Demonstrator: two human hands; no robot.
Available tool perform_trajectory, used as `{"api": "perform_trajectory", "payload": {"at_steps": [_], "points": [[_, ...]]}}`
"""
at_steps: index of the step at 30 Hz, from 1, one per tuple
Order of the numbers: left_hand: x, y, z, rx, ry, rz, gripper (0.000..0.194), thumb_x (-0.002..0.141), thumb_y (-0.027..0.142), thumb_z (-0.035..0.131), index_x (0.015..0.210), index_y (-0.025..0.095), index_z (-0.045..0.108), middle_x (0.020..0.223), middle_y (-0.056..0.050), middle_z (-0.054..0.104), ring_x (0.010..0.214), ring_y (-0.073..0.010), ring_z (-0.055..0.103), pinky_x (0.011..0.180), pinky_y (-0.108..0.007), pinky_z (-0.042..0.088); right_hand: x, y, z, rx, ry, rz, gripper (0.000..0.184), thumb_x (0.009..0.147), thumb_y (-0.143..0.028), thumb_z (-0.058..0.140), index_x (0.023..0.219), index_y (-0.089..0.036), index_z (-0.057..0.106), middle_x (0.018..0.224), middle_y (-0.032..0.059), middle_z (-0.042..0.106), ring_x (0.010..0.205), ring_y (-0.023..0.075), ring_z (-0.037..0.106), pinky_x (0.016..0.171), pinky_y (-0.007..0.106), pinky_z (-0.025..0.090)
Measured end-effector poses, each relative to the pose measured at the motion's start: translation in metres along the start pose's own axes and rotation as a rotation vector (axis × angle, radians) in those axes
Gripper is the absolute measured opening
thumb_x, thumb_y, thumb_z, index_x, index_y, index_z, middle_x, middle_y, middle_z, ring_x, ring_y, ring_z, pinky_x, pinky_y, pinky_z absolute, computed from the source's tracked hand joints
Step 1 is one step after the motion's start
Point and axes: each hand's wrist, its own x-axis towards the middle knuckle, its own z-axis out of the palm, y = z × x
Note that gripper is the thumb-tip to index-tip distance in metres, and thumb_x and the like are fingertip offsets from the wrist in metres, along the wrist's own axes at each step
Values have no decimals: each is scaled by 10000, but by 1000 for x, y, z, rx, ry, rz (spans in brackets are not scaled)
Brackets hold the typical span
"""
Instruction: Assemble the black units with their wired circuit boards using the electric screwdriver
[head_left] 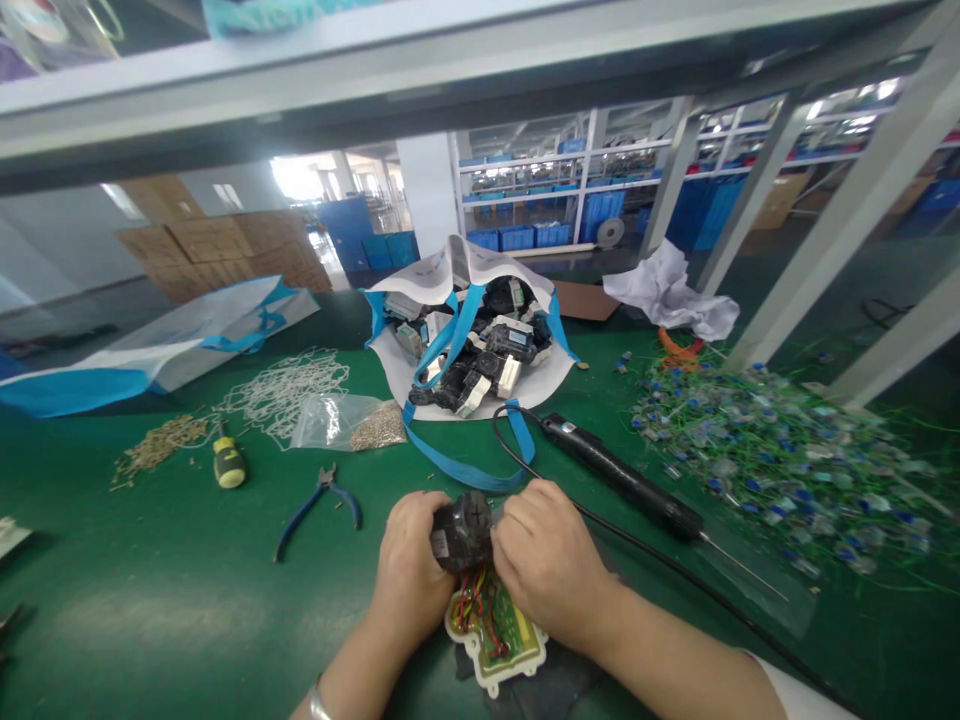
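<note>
My left hand [412, 555] is wrapped around a black plastic housing [465, 535] with a cross-shaped mark on its round end. At the housing's right side, the fingers of my right hand [551, 560] are pinched together; what lies between them is hidden. Red, yellow and black wires run from the housing down to a green circuit board [506, 630] set in a white plastic casing [491, 688]. The casing rests on dark cloth-like material [555, 690] on the green tabletop. Beyond my hands lies a black electric screwdriver [622, 475] with a long thin bit.
A white bag [394, 375] full of similar units stands behind. Blue-handled cutters [324, 500], a yellow-black screwdriver [228, 462], a plastic pouch of screws [379, 428] and white ties [289, 390] lie left. Tagged green wires [787, 460] pile up right. A shelf beam [315, 95] crosses overhead.
</note>
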Motion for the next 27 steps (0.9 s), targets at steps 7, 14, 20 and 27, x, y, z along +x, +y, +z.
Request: {"api": "perform_trajectory", "payload": {"at_steps": [7,14,20,27], "points": [[-4,-3,-4,-39,6,-215,360,616,180,580,955,169,461,863,-58,567,761,-191,559,661,-308,468,5,16,-2,608,-58,410,82,826,-143,450,799,-157,526,772,21,544,738,148,495,676,268,368],[0,0,-5,-145,2,-436,388,587,253,603,941,164,474,822,-49,593,714,-192,582,630,-294,482,0,24,11,856,-192,572,237,784,-76,445,974,-184,537,956,20,591,866,148,546,777,263,412],[-1,-1,-6,-234,20,-535,452,575,332,625,964,163,466,842,-55,593,719,-202,589,647,-312,482,0,18,9,594,-329,496,247,812,-114,459,1025,-200,550,995,23,601,935,166,533,808,265,395],[4,4,-9,-247,57,-618,463,560,372,637,936,158,471,816,-55,598,703,-207,589,626,-311,487,-2,29,13,478,-315,469,250,797,-58,429,929,-186,599,919,34,611,872,176,538,781,279,373]]}}
